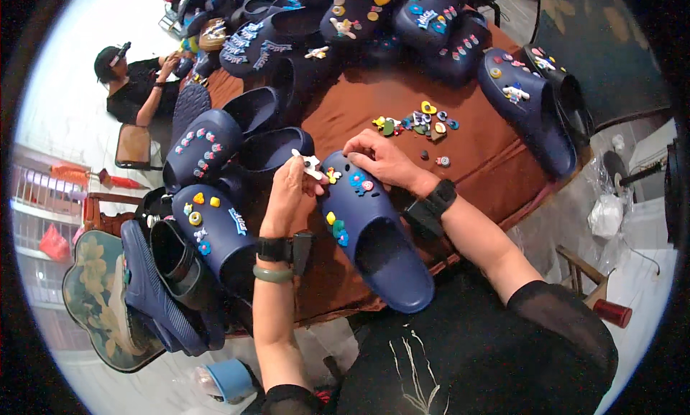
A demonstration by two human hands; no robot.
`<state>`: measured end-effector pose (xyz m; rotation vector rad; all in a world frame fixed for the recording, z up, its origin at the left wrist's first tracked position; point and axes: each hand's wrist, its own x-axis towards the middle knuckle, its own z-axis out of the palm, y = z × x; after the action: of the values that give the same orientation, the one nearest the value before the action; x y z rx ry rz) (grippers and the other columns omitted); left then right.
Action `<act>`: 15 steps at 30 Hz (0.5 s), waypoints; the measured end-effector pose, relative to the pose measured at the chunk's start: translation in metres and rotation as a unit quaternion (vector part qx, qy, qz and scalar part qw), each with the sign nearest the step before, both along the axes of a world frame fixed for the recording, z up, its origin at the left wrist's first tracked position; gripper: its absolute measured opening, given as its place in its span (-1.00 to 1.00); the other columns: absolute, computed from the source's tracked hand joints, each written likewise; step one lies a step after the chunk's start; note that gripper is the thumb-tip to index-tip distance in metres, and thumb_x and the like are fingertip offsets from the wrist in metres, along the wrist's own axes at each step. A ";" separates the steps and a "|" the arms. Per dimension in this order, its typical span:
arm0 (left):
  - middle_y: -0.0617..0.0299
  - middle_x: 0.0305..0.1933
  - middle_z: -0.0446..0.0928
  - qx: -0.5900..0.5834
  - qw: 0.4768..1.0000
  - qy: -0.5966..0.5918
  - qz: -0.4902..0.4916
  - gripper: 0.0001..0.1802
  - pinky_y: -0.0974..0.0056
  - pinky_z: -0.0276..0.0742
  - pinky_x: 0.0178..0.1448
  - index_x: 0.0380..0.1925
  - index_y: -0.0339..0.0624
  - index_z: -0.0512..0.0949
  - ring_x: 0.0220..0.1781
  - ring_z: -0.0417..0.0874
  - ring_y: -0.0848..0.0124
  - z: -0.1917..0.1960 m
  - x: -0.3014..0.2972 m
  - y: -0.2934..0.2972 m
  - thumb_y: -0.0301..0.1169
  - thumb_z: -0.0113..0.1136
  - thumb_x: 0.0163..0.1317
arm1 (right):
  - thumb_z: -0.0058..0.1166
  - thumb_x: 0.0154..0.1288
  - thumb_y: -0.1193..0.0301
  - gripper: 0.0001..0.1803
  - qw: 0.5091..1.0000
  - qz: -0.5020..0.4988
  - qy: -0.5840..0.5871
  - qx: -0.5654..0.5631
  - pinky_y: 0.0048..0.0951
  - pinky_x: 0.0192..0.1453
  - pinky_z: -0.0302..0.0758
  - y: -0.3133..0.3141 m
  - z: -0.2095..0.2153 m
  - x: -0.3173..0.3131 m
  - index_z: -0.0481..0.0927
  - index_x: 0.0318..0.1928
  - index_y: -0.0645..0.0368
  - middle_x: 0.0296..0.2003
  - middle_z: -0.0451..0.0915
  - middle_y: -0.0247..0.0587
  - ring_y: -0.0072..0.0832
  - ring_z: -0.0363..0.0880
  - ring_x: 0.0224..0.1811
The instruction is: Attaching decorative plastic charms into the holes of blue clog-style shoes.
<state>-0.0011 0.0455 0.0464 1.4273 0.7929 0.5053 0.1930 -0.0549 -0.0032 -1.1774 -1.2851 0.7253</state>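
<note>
A navy blue clog [384, 260] lies in front of me with its toe pointing away. Several colourful charms sit on its upper, among them a blue one [357, 183] and a green one [338, 229]. My left hand [289, 188] is beside the toe, its fingers closed on a small white figure-shaped charm [309, 165]. Bent over the far right of the toe, my right hand [384, 160] has its fingertips against the clog near the holes. Whether those fingers also pinch something small is hidden.
Loose charms [417, 121] lie in a pile on the brown tablecloth [460, 192]. Decorated navy clogs stand left [215, 231], far [431, 26] and right [528, 109]. Another person [136, 91] sits at the far left. A blue bin [230, 380] stands on the floor.
</note>
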 end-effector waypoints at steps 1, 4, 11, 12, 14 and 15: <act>0.30 -0.55 0.52 0.006 0.999 -0.017 0.028 -0.57 0.47 0.29 -0.48 -0.35 -0.19 0.50 -0.58 0.47 0.57 -0.002 0.000 -0.003 -0.09 -0.19 0.46 | 0.12 0.24 0.40 -0.78 0.999 0.008 0.026 -0.027 -0.43 -0.04 0.44 0.000 0.001 0.000 0.56 -0.12 0.18 -0.27 0.47 -0.20 -0.40 0.49 -0.18; 0.30 -0.49 0.50 0.103 0.994 0.031 0.002 -0.66 0.47 0.25 -0.39 -0.39 -0.20 0.51 -0.51 0.37 0.60 0.012 0.006 -0.014 -0.23 -0.12 0.45 | 0.12 0.24 0.37 -0.69 0.995 -0.006 -0.054 0.085 -0.40 0.03 0.42 0.003 0.008 -0.002 0.55 -0.02 0.17 -0.19 0.50 -0.18 -0.36 0.49 -0.09; 0.34 -0.56 0.52 0.059 0.998 0.012 -0.022 -0.67 0.48 0.37 -0.40 -0.43 -0.26 0.58 -0.53 0.47 0.60 0.020 0.034 -0.026 -0.21 0.11 0.34 | 0.18 0.22 0.36 -0.65 0.994 0.050 0.056 0.076 -0.41 0.09 0.40 -0.006 0.018 -0.008 0.55 0.00 0.20 -0.15 0.55 -0.22 -0.45 0.48 -0.02; 0.33 -0.55 0.53 0.013 1.000 -0.017 0.004 -0.68 0.49 0.38 -0.38 -0.41 -0.28 0.58 -0.51 0.47 0.60 0.022 0.033 -0.030 -0.21 0.12 0.33 | 0.18 0.23 0.40 -0.71 0.984 0.078 0.153 0.034 -0.46 0.04 0.42 -0.008 0.018 -0.006 0.57 -0.05 0.22 -0.19 0.56 -0.28 -0.52 0.49 -0.07; 0.29 -0.47 0.55 0.075 0.996 0.023 0.041 -0.72 0.46 0.40 -0.33 -0.37 -0.29 0.58 -0.45 0.49 0.56 0.021 0.029 -0.032 -0.24 0.17 0.29 | 0.15 0.25 0.47 -0.85 0.995 0.024 0.088 0.045 -0.56 -0.04 0.43 -0.007 0.021 -0.004 0.59 -0.17 0.23 -0.24 0.55 -0.34 -0.63 0.49 -0.15; 0.25 -0.39 0.56 0.138 0.985 0.063 0.078 -0.74 0.43 0.43 -0.29 -0.33 -0.29 0.59 -0.39 0.51 0.52 0.022 0.026 -0.034 -0.27 0.22 0.24 | 0.13 0.27 0.47 -0.86 0.990 0.003 0.139 0.020 -0.56 -0.06 0.43 -0.005 0.018 -0.004 0.59 -0.19 0.23 -0.24 0.55 -0.34 -0.63 0.49 -0.16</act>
<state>0.0252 0.0116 0.0679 1.6732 0.9685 0.6701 0.1891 -0.0600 0.0143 -1.0009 -1.0653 0.8335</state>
